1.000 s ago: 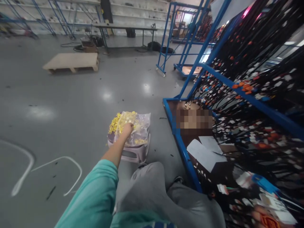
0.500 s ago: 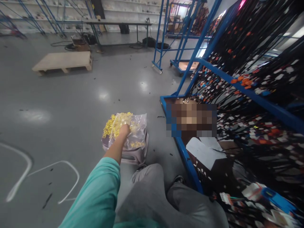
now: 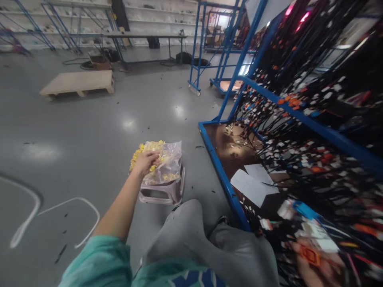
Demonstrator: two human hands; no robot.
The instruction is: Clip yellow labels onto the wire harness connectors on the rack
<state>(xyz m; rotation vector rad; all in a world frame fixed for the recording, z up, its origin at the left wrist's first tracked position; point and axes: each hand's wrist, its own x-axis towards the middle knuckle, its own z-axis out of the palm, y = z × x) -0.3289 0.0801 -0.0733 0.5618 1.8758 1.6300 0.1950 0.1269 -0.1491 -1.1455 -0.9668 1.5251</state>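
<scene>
My left hand point(image 3: 147, 161) is over a clear plastic bag point(image 3: 172, 157) of small yellow plastic pieces point(image 3: 136, 157). Its fingers are drawn together; whatever is in them is too small to make out. Bag and pieces lie on top of a pale pinkish-grey plastic stool point(image 3: 163, 193). At the lower right, my right hand point(image 3: 321, 269) is closed around an orange connector point(image 3: 310, 255), blurred by motion. Against it are a white connector point(image 3: 320, 237) and a blue connector point(image 3: 305, 209), among wires.
To the right stands a blue metal rack point(image 3: 215, 153) hung with many black cables ending in coloured connectors. White papers point(image 3: 249, 187) lie on its brown base. A wooden pallet point(image 3: 79, 81) rests on the grey floor at the left, before a long table point(image 3: 143, 36).
My left hand has moved left and pulled back a little from the middle of the bag. My right hand has come into view at the lower right with the connectors. The view has shifted slightly.
</scene>
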